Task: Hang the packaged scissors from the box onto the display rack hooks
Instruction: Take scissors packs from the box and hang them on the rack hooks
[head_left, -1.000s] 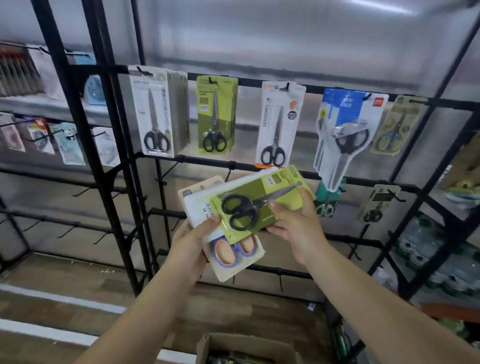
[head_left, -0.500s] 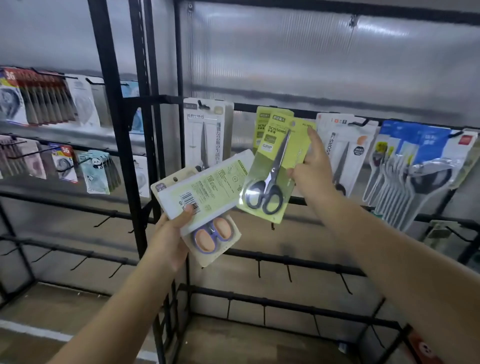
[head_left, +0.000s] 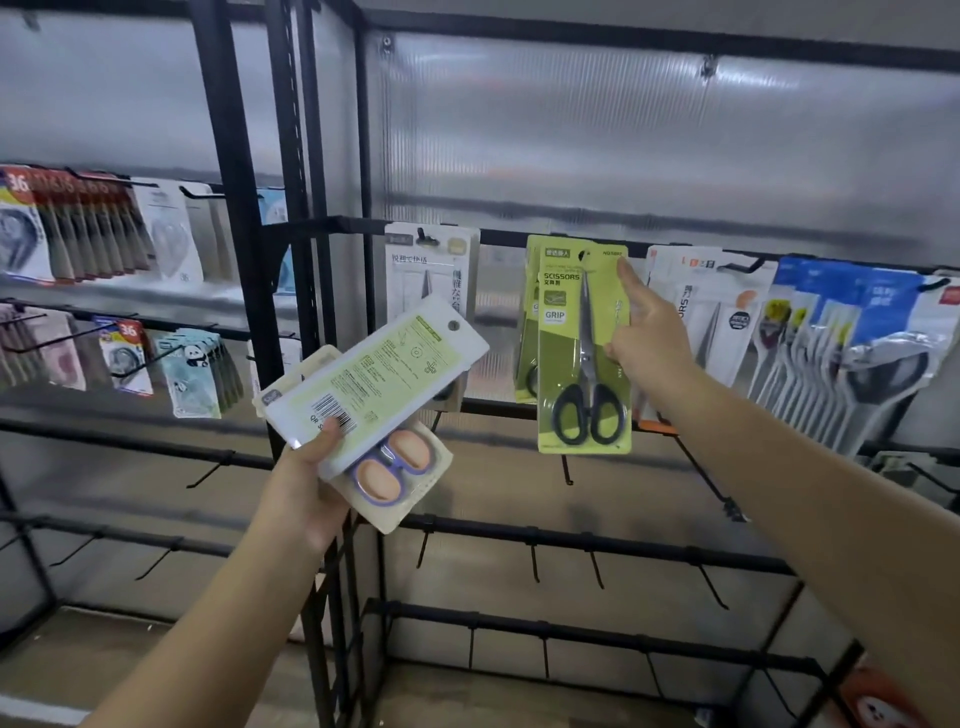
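My right hand (head_left: 649, 338) pinches the right edge of a green pack of black-handled scissors (head_left: 582, 343), index finger stretched up along its top corner. The pack hangs upright at the top bar of the black display rack (head_left: 509, 238), in front of other green packs (head_left: 525, 332) on a hook there. My left hand (head_left: 306, 488) grips two more packs, tilted: a white and green one (head_left: 379, 374) shown from the back, and under it a beige one with purple and orange scissors (head_left: 395, 473). The box is out of view.
On the same bar hang a white scissors pack (head_left: 431, 275) to the left, then a white and orange pack (head_left: 696, 312) and blue packs (head_left: 841, 353) to the right. Lower bars carry bare hooks (head_left: 535, 561). Black uprights (head_left: 291, 208) separate a left rack with tape packs (head_left: 78, 228).
My right hand lifted the green pack off the stack, turned it upright and carried it up to the top bar. My left hand kept the other two packs; my view rose and the box left it.
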